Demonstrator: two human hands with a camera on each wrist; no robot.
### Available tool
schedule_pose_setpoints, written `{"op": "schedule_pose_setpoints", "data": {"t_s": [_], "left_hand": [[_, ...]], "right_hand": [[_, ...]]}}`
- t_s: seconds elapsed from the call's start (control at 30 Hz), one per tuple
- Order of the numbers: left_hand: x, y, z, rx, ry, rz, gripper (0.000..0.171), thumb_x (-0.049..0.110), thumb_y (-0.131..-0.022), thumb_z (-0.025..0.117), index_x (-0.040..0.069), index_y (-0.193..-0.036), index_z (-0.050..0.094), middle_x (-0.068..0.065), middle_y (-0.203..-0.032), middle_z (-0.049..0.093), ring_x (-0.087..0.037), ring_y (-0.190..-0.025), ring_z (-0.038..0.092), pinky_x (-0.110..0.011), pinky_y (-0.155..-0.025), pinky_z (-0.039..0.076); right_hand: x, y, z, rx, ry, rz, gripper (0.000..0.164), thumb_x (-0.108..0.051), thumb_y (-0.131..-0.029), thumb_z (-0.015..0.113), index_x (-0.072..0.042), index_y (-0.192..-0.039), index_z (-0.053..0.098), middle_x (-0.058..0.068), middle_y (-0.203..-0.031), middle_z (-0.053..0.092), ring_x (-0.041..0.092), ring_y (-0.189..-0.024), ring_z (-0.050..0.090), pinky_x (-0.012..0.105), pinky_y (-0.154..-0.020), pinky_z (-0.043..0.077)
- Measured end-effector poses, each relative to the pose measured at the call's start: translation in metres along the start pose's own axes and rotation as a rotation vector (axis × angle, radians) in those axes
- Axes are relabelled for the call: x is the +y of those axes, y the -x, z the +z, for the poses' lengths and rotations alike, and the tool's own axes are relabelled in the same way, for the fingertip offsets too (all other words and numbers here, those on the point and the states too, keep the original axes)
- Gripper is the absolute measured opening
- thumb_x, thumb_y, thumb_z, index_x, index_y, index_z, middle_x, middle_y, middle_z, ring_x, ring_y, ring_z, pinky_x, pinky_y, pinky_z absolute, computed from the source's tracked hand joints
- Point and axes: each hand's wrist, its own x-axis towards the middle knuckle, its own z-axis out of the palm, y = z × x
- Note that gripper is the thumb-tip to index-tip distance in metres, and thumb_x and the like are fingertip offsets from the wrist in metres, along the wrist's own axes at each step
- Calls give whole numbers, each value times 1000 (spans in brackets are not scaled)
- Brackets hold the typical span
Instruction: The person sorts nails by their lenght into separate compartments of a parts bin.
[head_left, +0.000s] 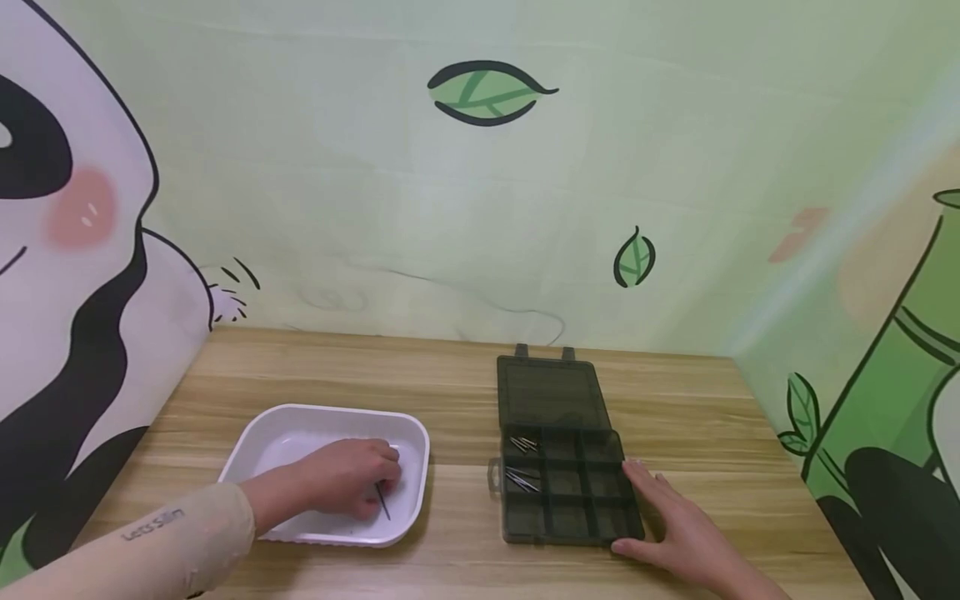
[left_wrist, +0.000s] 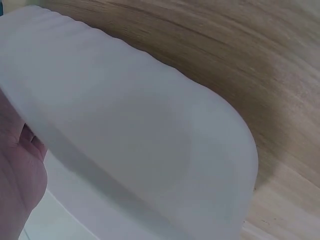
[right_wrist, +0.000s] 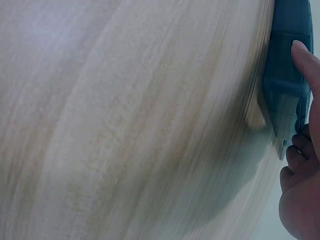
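Note:
My left hand [head_left: 348, 479] reaches into a white plastic tray [head_left: 258, 429], fingers bent down. A thin dark nail [head_left: 385, 505] sticks out between its thumb and forefinger, tip toward the tray floor. In the left wrist view the tray's outer wall [left_wrist: 130, 115] hides the fingertips. My right hand [head_left: 686, 529] rests against the right side of a dark see-through compartment box [head_left: 570, 525]. Its fingers lie along that side, and the thumb touches the front corner. Short screws [head_left: 523, 444] lie in the box's back left compartment, long nails [head_left: 521, 480] in the one before it.
The box's lid [head_left: 553, 392] lies folded back toward the wall, its two latches at the far edge. Both containers stand on a wood-grain table [head_left: 461, 500]. Behind rises a green printed wall cloth [head_left: 337, 208].

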Motion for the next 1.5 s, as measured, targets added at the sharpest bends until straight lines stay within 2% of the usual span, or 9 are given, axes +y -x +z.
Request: {"op": "schedule_pose_setpoints", "data": {"t_s": [0.13,0.27,0.6,0.87,1.17,1.33,1.5], "left_hand": [[1,-1,0,15,-12,1,29,8,-66,79,23,-72,56,16,-76,43,-2,-70,43,-21,-62,40],[2,-2,-2,-4,-9,-22,30,6,-67,80,23,-70,55,16,-74,43,-2,-67,41,-22,-62,41],[3,-1,-4,-11,15,-52,28,5,-69,78,23,-71,56,16,-70,45,-2,-64,41,-22,-62,41],[1,-6,-27,36,28,-67,26,2,-69,74,21,-72,56,15,-69,46,-1,-63,42,-20,-60,41],[7,-26,-58,79,20,-51,25,0,-71,71,20,-71,56,12,-70,47,-2,-64,42,-19,-57,38],[16,-47,-68,71,11,-13,24,-3,-71,68,18,-71,55,11,-70,47,-3,-64,42,-19,-57,37],[27,-71,-72,25,-28,9,23,-3,-74,67,17,-72,55,10,-70,47,-4,-64,42,-20,-56,37]], "right_hand": [[-1,0,0,-5,2,5,112,-68,-81,82,-8,-165,39,22,-165,43,57,-146,42,69,-113,40],[-1,-1,1,-8,-6,10,111,-67,-81,82,-8,-165,39,22,-166,42,56,-147,41,69,-114,38],[-1,-1,0,-8,4,14,112,-68,-81,82,-8,-165,39,22,-166,42,57,-146,42,69,-113,39],[0,-1,0,18,4,-15,110,-66,-82,82,-6,-164,40,22,-165,43,53,-147,44,67,-115,39],[0,0,0,5,4,-7,111,-67,-82,82,-6,-164,40,23,-165,43,55,-146,43,68,-114,39],[-2,0,-1,-12,0,13,112,-68,-81,82,-6,-164,39,23,-165,42,57,-146,42,69,-113,39],[-2,-1,-1,-17,-7,18,112,-67,-81,82,-7,-165,38,23,-166,42,56,-147,41,69,-114,38]]}}
